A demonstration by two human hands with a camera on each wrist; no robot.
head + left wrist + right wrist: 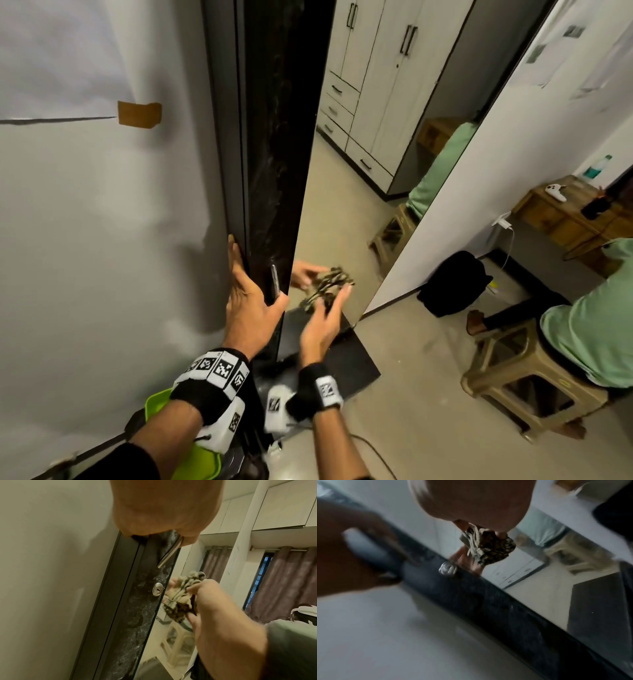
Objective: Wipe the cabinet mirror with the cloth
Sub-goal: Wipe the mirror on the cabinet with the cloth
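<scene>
The cabinet mirror (359, 164) is a tall pane on a door with a dark speckled frame (274, 171). My right hand (327, 311) grips a crumpled patterned cloth (325, 286) against the glass low down, close to the frame; its reflection shows beside it. In the left wrist view the cloth (180, 596) lies just right of the round keyhole lock (157, 588). My left hand (251, 291) grips the door's left edge, fingers round the edge and thumb by the metal handle (274, 282). In the blurred right wrist view the cloth (489, 546) hangs under my right hand (476, 500).
A white wall (102, 240) lies left of the door. At right a person in a green shirt (589, 329) sits on a plastic stool (507, 373). A black bag (452, 281) and wooden desk (561, 216) stand by the far wall. A cable (373, 452) crosses the floor.
</scene>
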